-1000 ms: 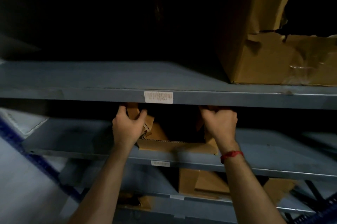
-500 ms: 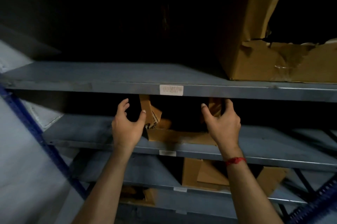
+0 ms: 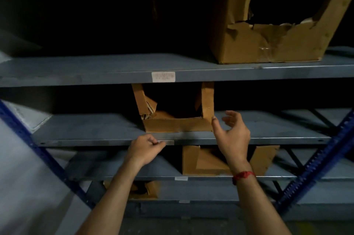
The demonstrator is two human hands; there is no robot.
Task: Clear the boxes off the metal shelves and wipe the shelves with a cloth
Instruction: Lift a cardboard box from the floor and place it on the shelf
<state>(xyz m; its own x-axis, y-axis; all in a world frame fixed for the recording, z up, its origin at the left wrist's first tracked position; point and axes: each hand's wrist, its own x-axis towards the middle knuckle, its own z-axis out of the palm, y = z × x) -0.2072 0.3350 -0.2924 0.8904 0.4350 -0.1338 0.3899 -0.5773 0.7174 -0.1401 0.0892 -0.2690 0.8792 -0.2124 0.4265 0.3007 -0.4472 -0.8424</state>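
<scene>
A torn open cardboard box point(image 3: 178, 124) stands on the middle grey metal shelf point(image 3: 92, 131), its flaps reaching up to the shelf above. My right hand point(image 3: 232, 135) hovers at the box's right front corner, fingers spread and holding nothing; the thumb is close to the corner. My left hand point(image 3: 145, 148) sits lower, in front of the shelf's front edge, with fingers curled and nothing visible in them. No cloth is in view.
A large torn box point(image 3: 272, 43) stands on the upper shelf point(image 3: 115, 68) at the right. Another box point(image 3: 203, 162) sits one shelf lower, and a small one point(image 3: 147, 188) below that. Blue diagonal braces point(image 3: 314, 164) cross both sides.
Both hands have let go of the middle box's flaps and pulled back. My left hand dropped to the shelf edge and curled; my right hand moved to the box's right corner.
</scene>
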